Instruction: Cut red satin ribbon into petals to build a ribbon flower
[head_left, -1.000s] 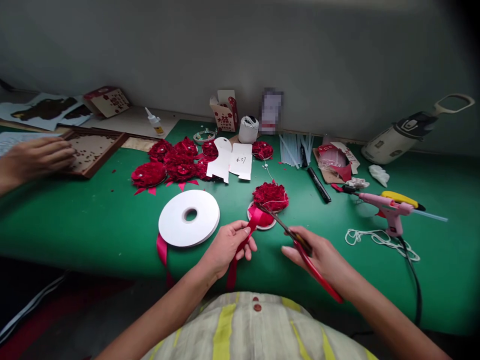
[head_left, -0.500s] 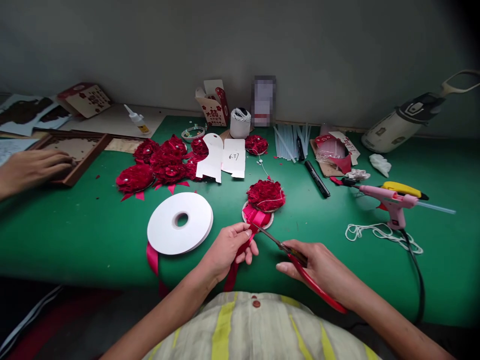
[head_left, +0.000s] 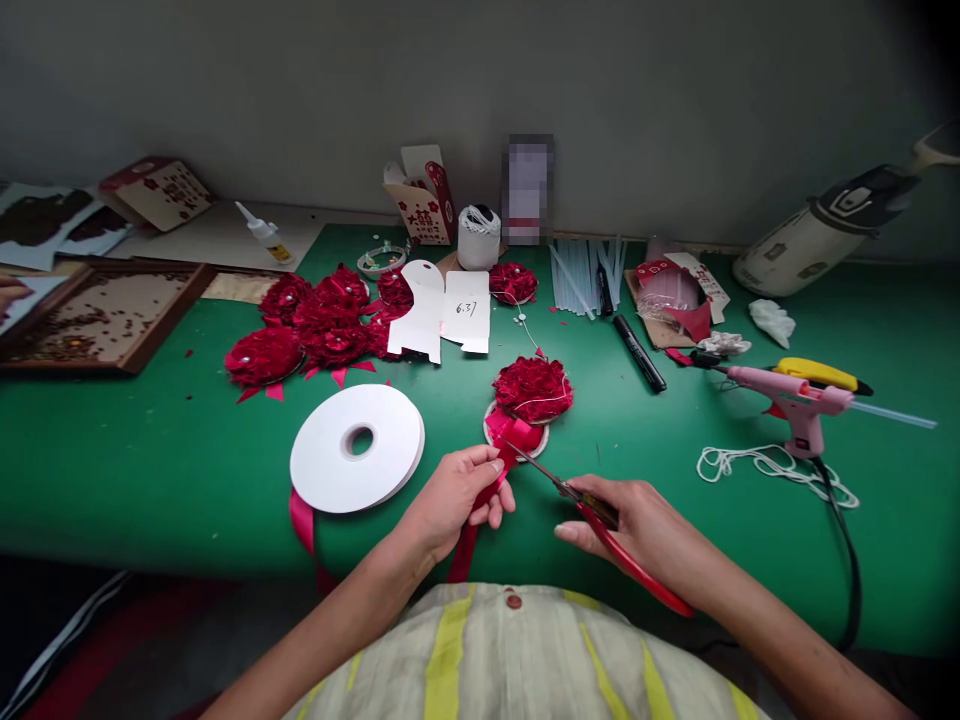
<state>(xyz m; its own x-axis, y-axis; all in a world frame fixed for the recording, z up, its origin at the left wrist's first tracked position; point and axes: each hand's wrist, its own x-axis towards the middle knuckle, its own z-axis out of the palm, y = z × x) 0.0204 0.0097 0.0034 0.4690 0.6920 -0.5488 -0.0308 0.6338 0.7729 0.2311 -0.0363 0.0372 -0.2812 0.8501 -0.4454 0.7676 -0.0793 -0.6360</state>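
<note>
My left hand (head_left: 461, 495) pinches a red ribbon (head_left: 489, 488), whose tail hangs down toward the table's front edge. In my right hand (head_left: 634, 520) is a pair of red-handled scissors (head_left: 626, 555), their blades reaching left to the ribbon just above my left fingertips. Beyond the blades lies a round pale-rimmed piece (head_left: 538, 450) with red ribbon on it, partly covered by a ruffled red fabric flower (head_left: 534, 388). Left of my hands rests a white ribbon spool (head_left: 330, 450), with red ribbon trailing from its lower left side.
Several red flowers (head_left: 330, 335) are clustered behind the spool. To the right lie a pink glue gun (head_left: 802, 405), white cord (head_left: 757, 470) and a black marker (head_left: 639, 355). Glue sticks (head_left: 577, 275) and a thread spool (head_left: 478, 238) are farther back. A wooden frame (head_left: 169, 325) lies left, near another person's fingers (head_left: 11, 292).
The other person's hand has drawn away from the frame to the left edge. My view has shifted slightly; my hands, scissors and ribbon look nearly unchanged.
</note>
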